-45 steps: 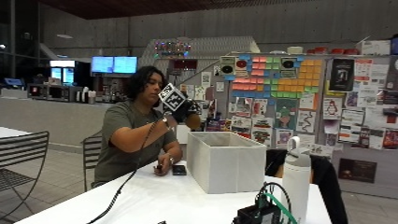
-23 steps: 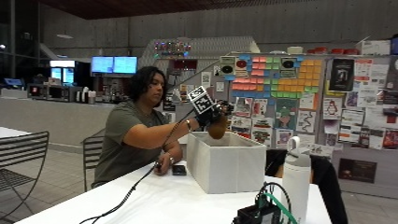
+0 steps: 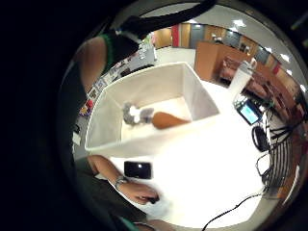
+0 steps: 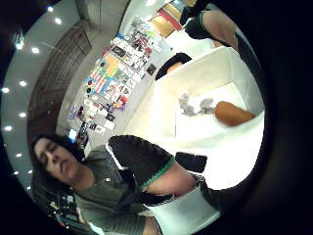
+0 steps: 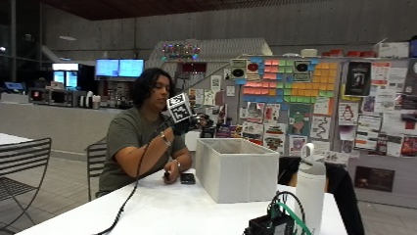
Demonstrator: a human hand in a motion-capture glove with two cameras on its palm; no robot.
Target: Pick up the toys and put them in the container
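Observation:
In the outside view a white fabric container stands on the white table. My gloved right hand is raised beside the person's chest, left of the container and above its rim, holding nothing. Both palm views look down into the container. On its floor lie a brown toy and a grey toy, side by side. The gloved thumb sticks out straight.
The bare left hand rests on the table next to a black phone. A white bottle and a black device with cables stand at the near right. A metal chair is off to the left.
Half a second ago my hand held the brown toy over the container. The toy now lies inside, and my hand has drawn back toward the person.

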